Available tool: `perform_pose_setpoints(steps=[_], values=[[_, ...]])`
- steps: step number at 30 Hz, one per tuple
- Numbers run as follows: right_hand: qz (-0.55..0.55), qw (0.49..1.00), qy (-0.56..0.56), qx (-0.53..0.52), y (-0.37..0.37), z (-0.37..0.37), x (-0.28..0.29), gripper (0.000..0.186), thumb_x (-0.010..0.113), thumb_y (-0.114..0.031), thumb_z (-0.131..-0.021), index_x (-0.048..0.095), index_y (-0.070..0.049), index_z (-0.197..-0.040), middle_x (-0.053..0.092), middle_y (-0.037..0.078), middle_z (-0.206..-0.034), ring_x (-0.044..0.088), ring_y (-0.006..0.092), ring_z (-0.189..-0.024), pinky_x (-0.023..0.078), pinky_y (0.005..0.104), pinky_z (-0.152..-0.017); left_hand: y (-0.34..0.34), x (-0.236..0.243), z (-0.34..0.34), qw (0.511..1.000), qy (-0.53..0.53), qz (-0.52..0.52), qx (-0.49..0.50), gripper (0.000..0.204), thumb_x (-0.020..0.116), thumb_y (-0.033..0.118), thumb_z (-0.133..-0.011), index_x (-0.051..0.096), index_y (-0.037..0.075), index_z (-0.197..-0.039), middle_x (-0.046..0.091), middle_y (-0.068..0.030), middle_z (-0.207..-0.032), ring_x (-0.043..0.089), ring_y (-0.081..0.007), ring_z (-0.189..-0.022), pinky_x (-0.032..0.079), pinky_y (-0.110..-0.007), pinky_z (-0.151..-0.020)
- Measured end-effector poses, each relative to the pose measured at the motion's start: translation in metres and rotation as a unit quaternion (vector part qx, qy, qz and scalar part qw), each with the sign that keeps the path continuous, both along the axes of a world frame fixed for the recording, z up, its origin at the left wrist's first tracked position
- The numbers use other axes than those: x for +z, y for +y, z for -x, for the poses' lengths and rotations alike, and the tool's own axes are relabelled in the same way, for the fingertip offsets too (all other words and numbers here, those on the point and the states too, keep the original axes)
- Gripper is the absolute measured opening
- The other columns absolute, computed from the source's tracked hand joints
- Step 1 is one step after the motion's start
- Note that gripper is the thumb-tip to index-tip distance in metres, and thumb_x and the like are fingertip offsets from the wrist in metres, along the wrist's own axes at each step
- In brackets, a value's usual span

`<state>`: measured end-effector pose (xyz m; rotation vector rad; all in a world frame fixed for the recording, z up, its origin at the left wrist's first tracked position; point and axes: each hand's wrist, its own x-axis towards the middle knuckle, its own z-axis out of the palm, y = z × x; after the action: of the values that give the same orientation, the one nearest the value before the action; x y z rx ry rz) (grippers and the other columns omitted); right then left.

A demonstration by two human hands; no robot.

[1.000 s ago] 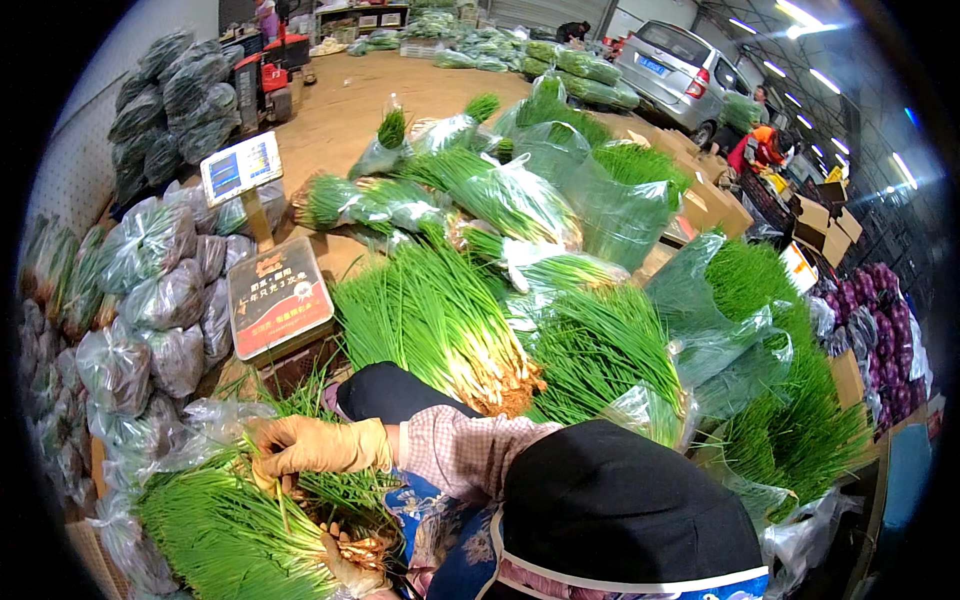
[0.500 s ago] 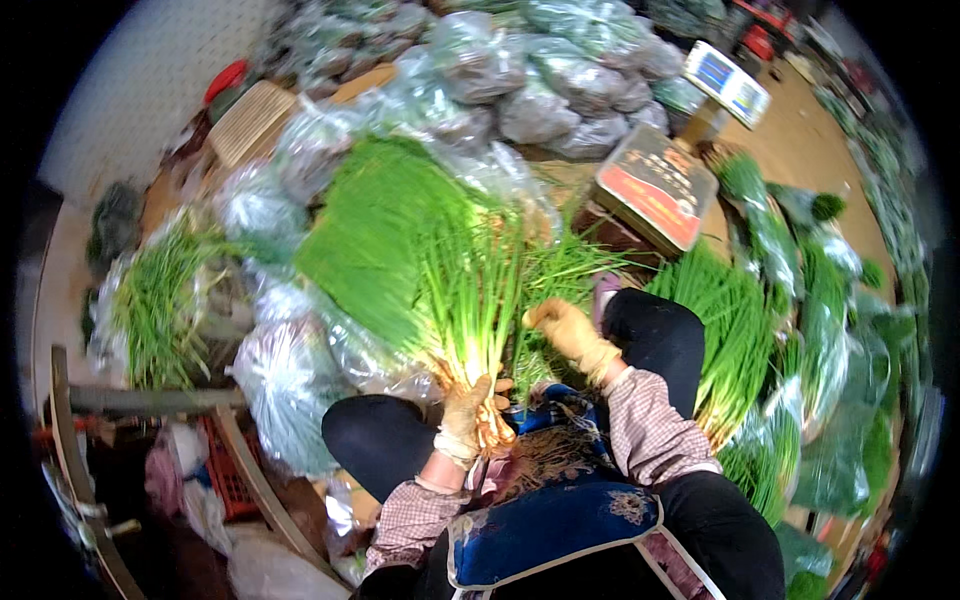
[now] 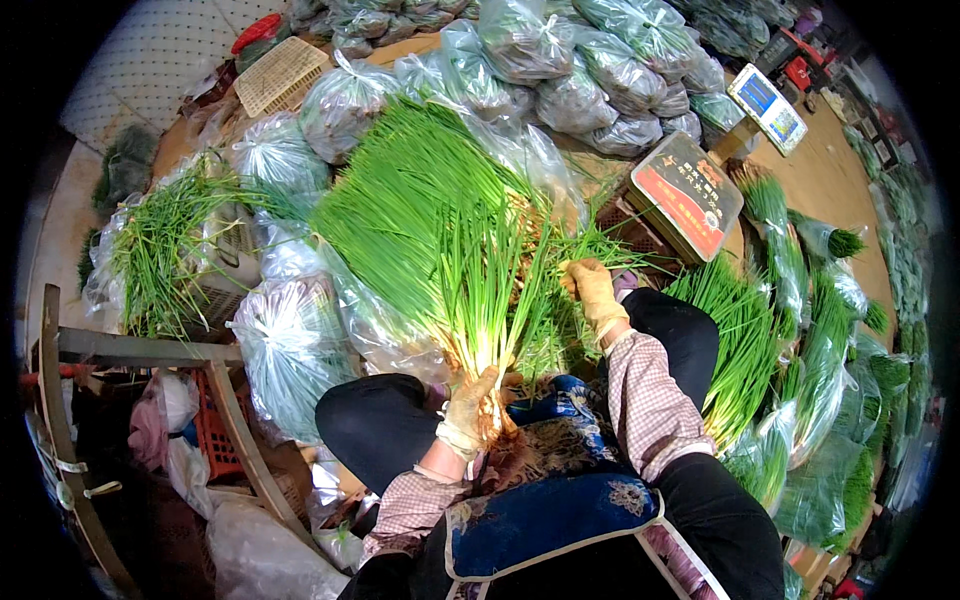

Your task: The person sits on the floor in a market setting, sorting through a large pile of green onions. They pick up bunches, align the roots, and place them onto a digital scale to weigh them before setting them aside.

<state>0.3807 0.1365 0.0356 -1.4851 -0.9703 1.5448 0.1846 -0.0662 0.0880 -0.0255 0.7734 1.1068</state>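
Note:
My left hand (image 3: 464,408), in a pale work glove, is closed around the root end of a bunch of spring onions (image 3: 485,290). The green tops fan away from me, and the brownish roots hang below the fingers. To the right, my gloved right hand (image 3: 594,290) is held above my knee with its fingers curled together. Whatever may be between them cannot be made out. Loose green trimmings (image 3: 545,345) lie between my legs. Just beyond the bunch, a large pile of spring onions (image 3: 390,220) rests on clear plastic.
Filled plastic bags (image 3: 600,90) are heaped at the back. A scale (image 3: 685,195) stands back right, beside more spring onions (image 3: 725,330) and wrapped bundles (image 3: 825,350). On the left are a crate with loose greens (image 3: 165,260) and a wooden frame (image 3: 140,348).
My right hand has moved slightly right and away from me, off from the bunch. The left hand keeps its hold on the spring onions. The whole view has shifted slightly.

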Motion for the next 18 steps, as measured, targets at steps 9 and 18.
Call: perform_pose_setpoints(steps=[9, 18], values=[[0.179, 0.982, 0.051, 0.042, -0.035, 0.031, -0.01, 0.028, 0.063, -0.028, -0.085, 0.058, -0.001, -0.091, 0.061, 0.007, -0.071, 0.052, 0.0125, -0.054, 0.041, 0.0266, -0.046, -0.004, -0.003, 0.003, 1.0, 0.002, -0.006, -0.009, 0.031, 0.053, 0.023, -0.092, 0.05, 0.003, -0.115, 0.062, -0.0125, -0.086, 0.062, -0.0117, -0.06, 0.058, -0.031, -0.041], [-0.179, 0.878, -0.439, 0.07, -0.029, 0.015, -0.03, 0.022, 0.057, -0.024, -0.083, 0.062, -0.003, -0.088, 0.064, 0.02, -0.086, 0.062, 0.034, -0.079, 0.048, 0.0411, -0.071, -0.002, -0.002, -0.002, 0.999, 0.014, 0.027, -0.024, 0.03, 0.056, 0.018, -0.091, 0.052, 0.004, -0.117, 0.062, -0.0082, -0.079, 0.058, -0.0103, -0.056, 0.05, -0.023, -0.04]])
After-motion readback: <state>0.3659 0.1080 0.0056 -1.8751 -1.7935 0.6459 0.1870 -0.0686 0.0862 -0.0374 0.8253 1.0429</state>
